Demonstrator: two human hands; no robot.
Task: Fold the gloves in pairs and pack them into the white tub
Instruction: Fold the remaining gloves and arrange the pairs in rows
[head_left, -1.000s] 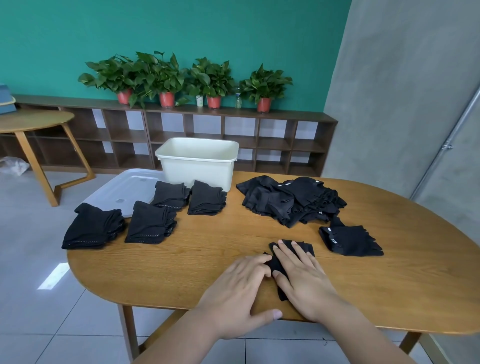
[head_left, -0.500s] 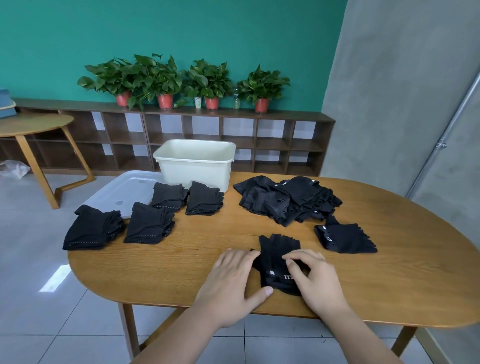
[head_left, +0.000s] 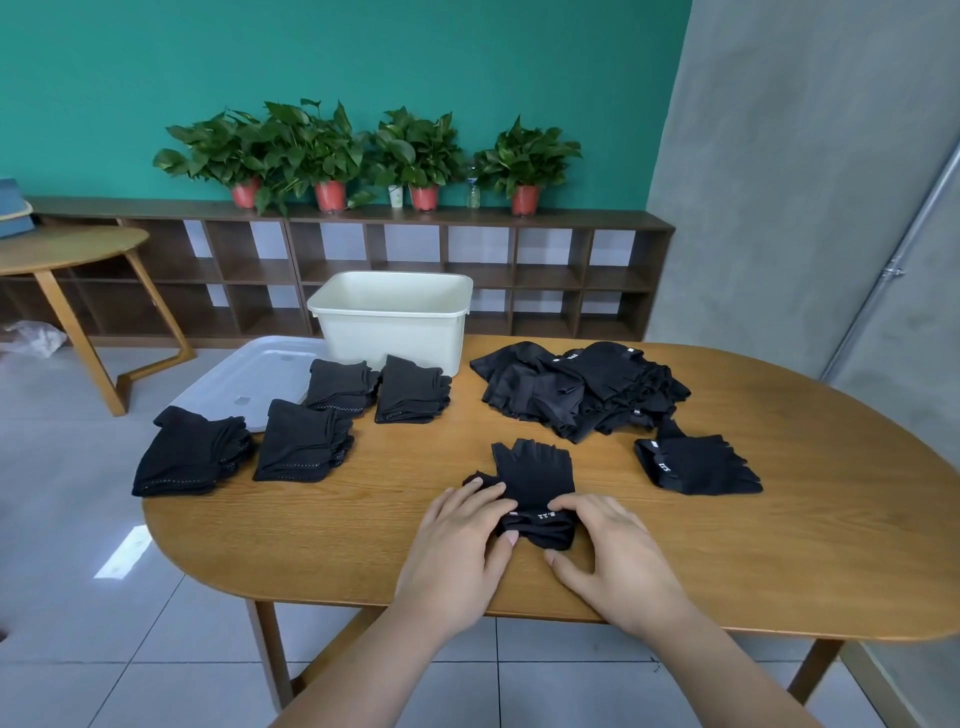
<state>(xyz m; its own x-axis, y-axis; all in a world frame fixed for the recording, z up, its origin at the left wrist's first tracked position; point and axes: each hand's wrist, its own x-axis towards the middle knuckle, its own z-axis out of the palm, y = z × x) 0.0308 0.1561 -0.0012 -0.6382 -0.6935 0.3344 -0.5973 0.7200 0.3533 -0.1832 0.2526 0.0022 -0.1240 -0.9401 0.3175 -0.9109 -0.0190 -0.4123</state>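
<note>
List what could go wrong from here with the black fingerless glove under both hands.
The left hand and right hand pinch the cuff of the black fingerless glove; its thumb sticks out sideways, so the fold may come out lopsided. The leftmost folded stack of black gloves lies at the rounded edge of the wooden table; a nudge could drop it.

Left hand, right hand — fingers curled

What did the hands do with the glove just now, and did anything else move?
Both hands slid back toward the person, from lying flat on the black glove to its cuff end. The left hand and right hand now pinch that cuff, uncovering the finger end. The folded stacks, loose pile and white tub stayed put.
</note>
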